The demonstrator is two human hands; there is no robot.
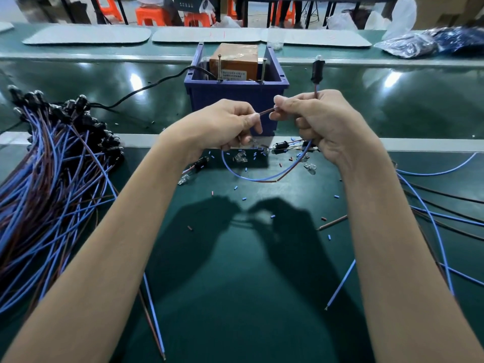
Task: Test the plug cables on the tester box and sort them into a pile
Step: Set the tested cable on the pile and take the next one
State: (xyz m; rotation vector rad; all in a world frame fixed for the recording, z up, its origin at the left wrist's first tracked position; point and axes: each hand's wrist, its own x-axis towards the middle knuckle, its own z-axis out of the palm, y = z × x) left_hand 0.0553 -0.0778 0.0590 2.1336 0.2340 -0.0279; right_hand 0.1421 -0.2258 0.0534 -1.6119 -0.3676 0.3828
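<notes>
Both my hands are raised in front of the tester box (237, 93), a blue bin with an orange block and two upright metal pins inside. My left hand (222, 124) pinches the brown wire end of a plug cable (264, 176). My right hand (318, 119) grips the same cable, whose black plug (317, 70) sticks up above the fist. The cable's blue and brown wires hang in a loop below my hands. A large pile of cables (52, 184) with black plugs lies on the left of the green table.
Loose blue and brown cables (429, 213) spread at the right. Small bulbs, black plugs and insulation bits (243, 157) litter the table in front of the box. A black power cord (146, 87) runs left from the box. Grey mats and bagged parts (429, 43) lie beyond.
</notes>
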